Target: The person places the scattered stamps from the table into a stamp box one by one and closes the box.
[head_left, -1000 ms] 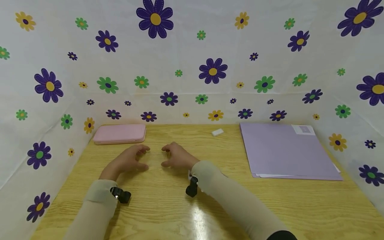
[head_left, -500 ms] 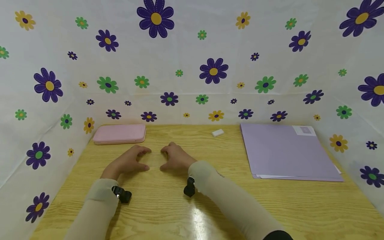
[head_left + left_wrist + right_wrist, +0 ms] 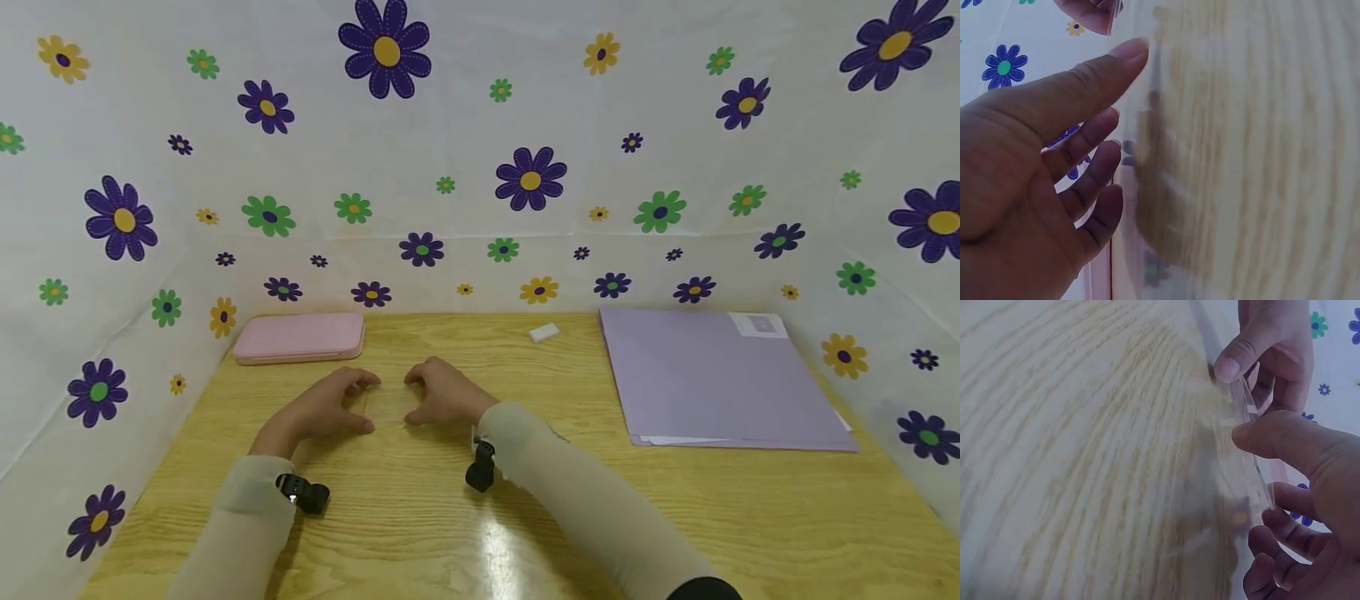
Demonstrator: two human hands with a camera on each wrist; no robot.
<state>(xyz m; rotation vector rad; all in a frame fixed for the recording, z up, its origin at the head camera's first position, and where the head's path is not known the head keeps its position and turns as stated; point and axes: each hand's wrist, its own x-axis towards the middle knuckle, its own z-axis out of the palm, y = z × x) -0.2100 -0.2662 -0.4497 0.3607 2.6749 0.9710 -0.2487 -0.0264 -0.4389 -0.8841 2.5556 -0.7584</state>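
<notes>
A thin, clear plastic piece (image 3: 1262, 481), its exact kind hard to make out, spans the gap between both hands close over the table. My left hand (image 3: 318, 406) holds its left side, thumb nearer me and fingers at the far edge. Across from it, my right hand (image 3: 447, 396) holds the other side with thumb and fingers bent the same way. In the right wrist view, the left thumb (image 3: 1229, 369) lies at one end and the right thumb (image 3: 1249, 437) at the long edge. The left wrist view shows the left hand's fingers (image 3: 1100, 162) spread below its thumb.
A pink case (image 3: 300, 337) lies at the back left of the wooden table (image 3: 390, 533). A small white block (image 3: 543, 332) sits at the back. To the right is a purple folder (image 3: 720, 379) with papers under it. A flowered cloth (image 3: 450, 125) encloses the back and sides.
Both hands keep nearly the same place and pose. The left hand has shifted slightly to the right, and the outline of the clear plastic piece shows faintly more now.
</notes>
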